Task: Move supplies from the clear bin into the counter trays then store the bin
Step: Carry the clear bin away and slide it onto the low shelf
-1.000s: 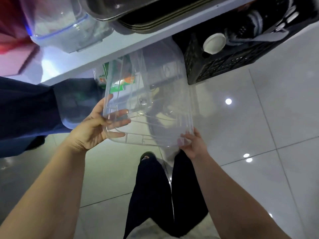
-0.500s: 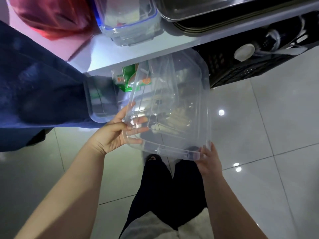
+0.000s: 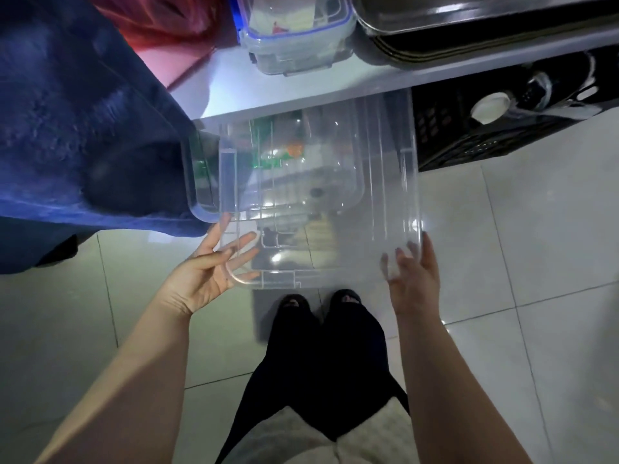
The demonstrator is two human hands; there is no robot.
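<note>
Fingers open, the left grip [image 3: 204, 272] and right grip [image 3: 413, 272] are touching an empty-looking clear rectangular plastic bin [image 3: 385, 182] sitting partly under the white tabletop [image 3: 234, 92], so storing seems nearly done.

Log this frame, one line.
step: stow | clear bin: far end under counter | left hand: open, near corner | right hand: open, near corner

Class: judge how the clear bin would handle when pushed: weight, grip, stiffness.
Probably light: the clear bin looks empty, and the left hand and right hand steady it with open fingers. Its glossy plastic is likely slippery. Thin walls may flex slightly.
</note>
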